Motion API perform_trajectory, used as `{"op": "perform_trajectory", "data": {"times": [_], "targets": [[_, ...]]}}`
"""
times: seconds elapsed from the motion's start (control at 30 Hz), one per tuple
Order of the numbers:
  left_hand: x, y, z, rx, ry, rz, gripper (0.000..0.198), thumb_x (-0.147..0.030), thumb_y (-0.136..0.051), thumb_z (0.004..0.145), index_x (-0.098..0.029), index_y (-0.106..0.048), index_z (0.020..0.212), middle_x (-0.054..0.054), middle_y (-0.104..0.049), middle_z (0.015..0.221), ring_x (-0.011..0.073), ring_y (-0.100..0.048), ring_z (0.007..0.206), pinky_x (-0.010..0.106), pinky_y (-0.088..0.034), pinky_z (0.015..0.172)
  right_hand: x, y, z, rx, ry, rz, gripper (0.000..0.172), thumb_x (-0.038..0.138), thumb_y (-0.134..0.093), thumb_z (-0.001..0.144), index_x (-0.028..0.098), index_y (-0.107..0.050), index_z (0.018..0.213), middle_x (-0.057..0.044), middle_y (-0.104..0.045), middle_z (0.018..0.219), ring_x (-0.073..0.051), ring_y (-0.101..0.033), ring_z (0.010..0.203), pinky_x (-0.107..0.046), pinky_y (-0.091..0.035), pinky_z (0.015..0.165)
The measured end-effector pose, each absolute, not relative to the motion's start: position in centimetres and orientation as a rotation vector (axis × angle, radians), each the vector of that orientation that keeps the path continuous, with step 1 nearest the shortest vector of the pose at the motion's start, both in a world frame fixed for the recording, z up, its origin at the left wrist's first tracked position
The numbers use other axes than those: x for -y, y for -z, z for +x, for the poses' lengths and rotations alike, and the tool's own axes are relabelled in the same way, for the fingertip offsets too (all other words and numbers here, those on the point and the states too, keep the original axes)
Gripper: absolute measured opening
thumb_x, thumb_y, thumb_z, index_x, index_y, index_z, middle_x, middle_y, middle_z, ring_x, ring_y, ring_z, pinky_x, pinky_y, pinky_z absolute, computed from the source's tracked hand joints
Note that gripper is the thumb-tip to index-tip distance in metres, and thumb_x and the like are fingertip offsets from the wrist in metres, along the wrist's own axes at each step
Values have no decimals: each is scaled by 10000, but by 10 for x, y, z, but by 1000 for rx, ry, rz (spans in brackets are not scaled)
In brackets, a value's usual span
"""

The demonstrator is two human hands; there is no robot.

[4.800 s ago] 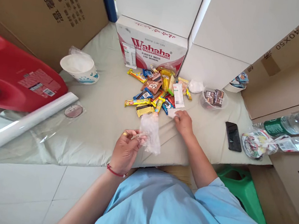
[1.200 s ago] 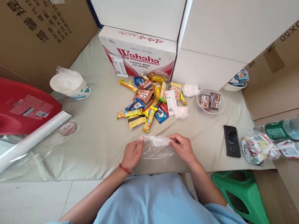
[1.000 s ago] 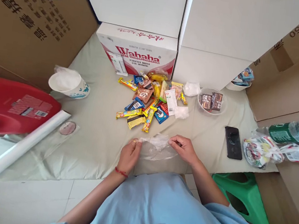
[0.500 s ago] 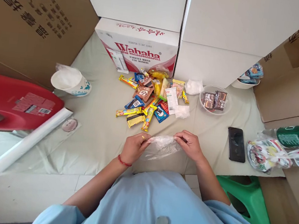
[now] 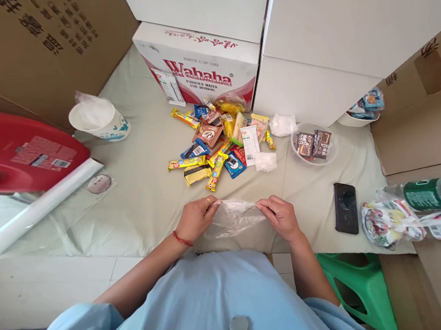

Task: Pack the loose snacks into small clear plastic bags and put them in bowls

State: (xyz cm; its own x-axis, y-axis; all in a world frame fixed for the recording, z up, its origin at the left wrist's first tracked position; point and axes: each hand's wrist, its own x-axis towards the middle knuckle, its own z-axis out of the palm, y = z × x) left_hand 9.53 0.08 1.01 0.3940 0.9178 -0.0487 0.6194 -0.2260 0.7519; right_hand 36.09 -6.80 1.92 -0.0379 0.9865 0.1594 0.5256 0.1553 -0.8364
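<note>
A clear plastic bag (image 5: 234, 220) is stretched between my two hands, close to the front edge of the cloth-covered table (image 5: 135, 197). My left hand (image 5: 197, 217), with a red cord at its wrist, pinches the bag's upper left corner. The upper right corner is pinched by my right hand (image 5: 280, 216). Just beyond the bag lies a loose pile of wrapped snacks, among them a yellow snack bar (image 5: 216, 171), a blue packet (image 5: 235, 165) and a brown packet (image 5: 208, 134). Two crumpled white bundles, one a folded plastic clump (image 5: 266, 162), rest at the pile's right side.
A round clear tub (image 5: 315, 144) holds cocoa packets; a phone (image 5: 345, 208) and bottles (image 5: 436, 193) are on the right. Leftward are a paper cup (image 5: 117, 127), a red jug (image 5: 73, 140) and a white roll (image 5: 35, 211). A Wahaha carton (image 5: 202, 60) stands behind.
The bag's top edge is pulled straighter and its sheet hangs more spread out between my hands. The view has shifted slightly, and the snacks lie as before.
</note>
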Motion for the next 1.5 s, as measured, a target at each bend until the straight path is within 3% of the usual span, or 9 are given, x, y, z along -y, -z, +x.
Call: {"op": "perform_trajectory", "data": {"times": [0.27, 0.43, 0.57, 0.67, 0.77, 0.9, 1.1, 1.27, 1.5], "targets": [[4, -18, 84, -1163, -651, 1878, 274, -388, -493, 958, -243, -692, 840, 49, -723, 763, 194, -648, 685, 274, -451, 685, 79, -67, 358, 1892, -1240, -951, 338, 506, -583, 1000, 248, -796, 1056, -65, -731, 828, -177, -664, 732, -299, -520, 687], [5, -24, 84, -1030, -671, 1856, 279, -415, -537, 939, -244, -710, 802, 70, -747, 815, 209, -686, 750, 284, -475, 721, 67, -78, 358, 1553, -902, -1308, 263, 452, -632, 985, 248, -784, 916, -32, -666, 734, -155, -591, 636, -291, -467, 607], [6, -23, 88, -971, -623, 1944, 305, -419, -515, 970, -241, -691, 794, 55, -703, 744, 184, -650, 688, 272, -442, 679, 49, -81, 342, 1666, -966, -1189, 285, 487, -697, 936, 261, -773, 1092, -61, -669, 977, -145, -595, 716, -273, -479, 610], [8, -22, 89, -952, -602, 2029, 334, -428, -496, 992, -237, -664, 775, 34, -655, 688, 162, -605, 627, 261, -404, 625, 38, -83, 325, 1875, -1082, -986, 336, 489, -727, 914, 247, -754, 1147, -91, -641, 1144, -168, -636, 902, -277, -527, 731], [9, -21, 84, -940, -581, 2109, 382, -434, -417, 1032, -226, -658, 821, 33, -668, 717, 154, -612, 642, 260, -417, 630, 33, -81, 319, 1888, -1101, -888, 227, 413, -637, 993, 214, -745, 969, -72, -656, 1009, -163, -644, 903, -291, -526, 818], [13, -18, 73, -946, -582, 2136, 420, -390, -327, 1066, -207, -657, 882, 54, -726, 826, 154, -668, 738, 264, -477, 699, 36, -78, 329, 1610, -1004, -1045, 214, 381, -621, 1008, 205, -667, 895, -48, -619, 918, -155, -588, 816, -279, -485, 728], [12, -13, 73, -897, -500, 2215, 405, -397, -354, 1065, -209, -655, 870, 35, -710, 796, 142, -654, 707, 251, -457, 671, 33, -75, 325, 1918, -1279, -889, 329, 485, -708, 937, 216, -707, 1127, -90, -603, 1198, -131, -578, 848, -260, -507, 749], [9, -15, 77, -856, -512, 2209, 405, -406, -352, 1069, -211, -636, 856, 27, -684, 783, 136, -631, 706, 243, -437, 669, 30, -72, 322, 1837, -1203, -861, 208, 382, -653, 991, 204, -731, 918, -55, -627, 972, -148, -625, 879, -283, -502, 810], [18, -17, 71, -885, -604, 2055, 513, -443, -331, 1077, -208, -487, 648, -17, -510, 607, 112, -490, 560, 242, -381, 585, 42, -53, 345, 1134, -1049, -1148, 245, 455, -706, 936, 232, -639, 862, 1, -558, 820, -110, -463, 620, -261, -398, 570]]}}
